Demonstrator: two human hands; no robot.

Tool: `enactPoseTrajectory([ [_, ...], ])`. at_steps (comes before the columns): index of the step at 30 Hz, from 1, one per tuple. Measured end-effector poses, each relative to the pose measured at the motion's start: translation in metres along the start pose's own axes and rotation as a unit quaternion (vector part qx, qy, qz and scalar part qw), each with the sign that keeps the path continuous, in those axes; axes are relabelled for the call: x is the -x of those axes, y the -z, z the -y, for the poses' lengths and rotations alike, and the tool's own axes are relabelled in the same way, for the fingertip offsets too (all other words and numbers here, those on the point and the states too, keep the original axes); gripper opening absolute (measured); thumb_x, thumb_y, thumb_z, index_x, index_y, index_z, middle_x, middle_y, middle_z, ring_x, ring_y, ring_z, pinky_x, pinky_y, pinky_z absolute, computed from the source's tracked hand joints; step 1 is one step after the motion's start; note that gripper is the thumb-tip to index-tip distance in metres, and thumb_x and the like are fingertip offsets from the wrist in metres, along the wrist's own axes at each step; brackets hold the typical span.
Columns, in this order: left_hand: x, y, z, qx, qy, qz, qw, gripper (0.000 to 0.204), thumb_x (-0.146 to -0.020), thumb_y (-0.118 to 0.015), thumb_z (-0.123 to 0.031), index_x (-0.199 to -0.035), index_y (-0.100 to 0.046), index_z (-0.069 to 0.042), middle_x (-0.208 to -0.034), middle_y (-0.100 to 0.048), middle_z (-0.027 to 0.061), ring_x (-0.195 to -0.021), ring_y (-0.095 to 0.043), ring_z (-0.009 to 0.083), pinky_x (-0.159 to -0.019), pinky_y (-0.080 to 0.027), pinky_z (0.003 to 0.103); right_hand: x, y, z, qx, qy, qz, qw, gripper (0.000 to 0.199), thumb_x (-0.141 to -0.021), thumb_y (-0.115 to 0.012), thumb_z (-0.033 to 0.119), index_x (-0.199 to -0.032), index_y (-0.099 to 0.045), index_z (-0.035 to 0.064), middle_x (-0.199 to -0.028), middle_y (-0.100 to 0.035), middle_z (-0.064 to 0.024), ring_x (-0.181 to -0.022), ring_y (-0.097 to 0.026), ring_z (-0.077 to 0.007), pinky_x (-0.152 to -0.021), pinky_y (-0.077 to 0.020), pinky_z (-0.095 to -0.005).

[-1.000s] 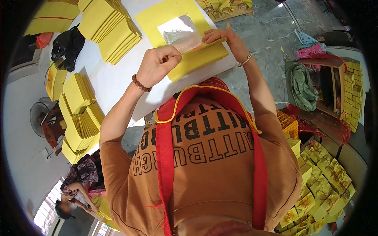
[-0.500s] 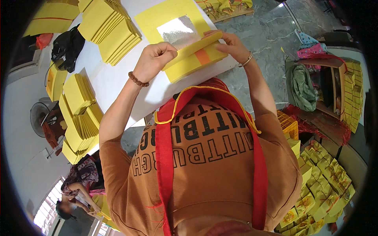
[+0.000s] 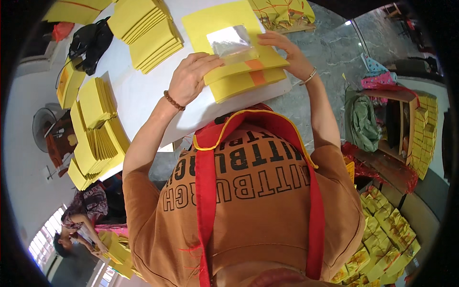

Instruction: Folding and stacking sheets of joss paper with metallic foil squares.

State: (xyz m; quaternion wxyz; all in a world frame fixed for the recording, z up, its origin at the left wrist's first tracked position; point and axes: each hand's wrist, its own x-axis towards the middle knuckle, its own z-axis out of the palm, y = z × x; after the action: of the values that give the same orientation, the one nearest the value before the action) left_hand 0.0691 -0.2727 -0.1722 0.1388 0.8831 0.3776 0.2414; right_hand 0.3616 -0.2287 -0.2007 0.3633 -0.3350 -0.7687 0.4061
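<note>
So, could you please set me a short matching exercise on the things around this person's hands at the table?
Things:
1. silver foil square
2. beaded bracelet
3. thin bangle
4. orange stripe

Places:
A. on the left wrist
B. on the right wrist
C. on the top yellow sheet
D. on the folded yellow paper under the left hand

Pairs: 1-C, 2-A, 3-B, 4-D

At upper centre of the frame, a folded yellow paper bundle with an orange band [image 3: 248, 79] lies on the white table's [image 3: 138, 100] near edge, over a large yellow sheet bearing a silver foil square [image 3: 231, 42]. Fanned stacks of yellow paper sheets [image 3: 95, 124] sit at left; another stack of yellow sheets [image 3: 148, 31] lies upper left.
</note>
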Motion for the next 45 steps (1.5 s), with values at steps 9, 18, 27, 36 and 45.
enactPoseTrajectory([
  [9,0.07,0.071,-0.016,-0.036,-0.029,-0.119,0.992,0.034,-0.074,-0.062,-0.011,-0.106,-0.061,-0.001,-0.105,-0.061,0.0152,-0.095,-0.058,0.0306,-0.081,-0.048,0.034,-0.037,-0.049,0.118,0.477,0.167,0.01,0.863,0.025,-0.074,-0.057,0.022,-0.098,-0.064,0.0223,-0.118,-0.057,0.0027,-0.117,-0.045,-0.0202,-0.092,-0.0331,-0.0399],
  [18,0.231,0.074,0.013,-0.08,0.145,-0.171,0.971,0.032,-0.075,-0.062,-0.011,-0.106,-0.062,-0.002,-0.109,-0.06,0.0148,-0.102,-0.056,0.0314,-0.086,-0.045,0.037,-0.037,-0.215,0.103,0.279,0.197,0.02,0.94,0.023,-0.074,-0.053,0.013,-0.097,-0.059,0.0115,-0.108,-0.057,-0.0012,-0.107,-0.052,-0.0213,-0.086,-0.043,-0.032],
  [27,0.267,0.012,0.028,0.022,0.165,-0.021,0.986,0.031,-0.075,-0.055,-0.003,-0.104,-0.063,-0.008,-0.111,-0.06,0.007,-0.105,-0.054,0.0257,-0.088,-0.042,0.036,0.006,-0.252,0.009,0.198,0.189,0.134,0.952,0.024,-0.074,-0.055,0.015,-0.097,-0.06,0.0128,-0.105,-0.06,0.0002,-0.103,-0.054,-0.0165,-0.085,-0.041,-0.0321],
  [36,0.267,0.008,0.042,0.017,0.139,0.027,0.99,0.032,-0.073,-0.061,-0.011,-0.104,-0.06,-0.007,-0.109,-0.06,0.0079,-0.104,-0.053,0.026,-0.085,-0.041,0.036,0.003,-0.251,0.019,0.279,0.15,0.174,0.932,0.031,-0.074,-0.059,0.02,-0.105,-0.062,0.0204,-0.111,-0.058,0.0004,-0.105,-0.052,-0.0179,-0.088,-0.0342,-0.0343],
  [45,0.239,-0.001,0.05,0.13,0.414,-0.082,0.897,0.031,-0.092,-0.044,-0.03,-0.095,-0.055,-0.001,-0.067,-0.055,0.0159,-0.066,-0.055,0.0345,-0.063,-0.045,0.041,0.002,-0.264,0.002,0.035,-0.04,0.137,0.989,0.031,-0.078,-0.063,0.029,-0.105,-0.062,0.014,-0.097,-0.063,-0.0064,-0.096,-0.055,-0.0244,-0.09,-0.0322,-0.0369],
])
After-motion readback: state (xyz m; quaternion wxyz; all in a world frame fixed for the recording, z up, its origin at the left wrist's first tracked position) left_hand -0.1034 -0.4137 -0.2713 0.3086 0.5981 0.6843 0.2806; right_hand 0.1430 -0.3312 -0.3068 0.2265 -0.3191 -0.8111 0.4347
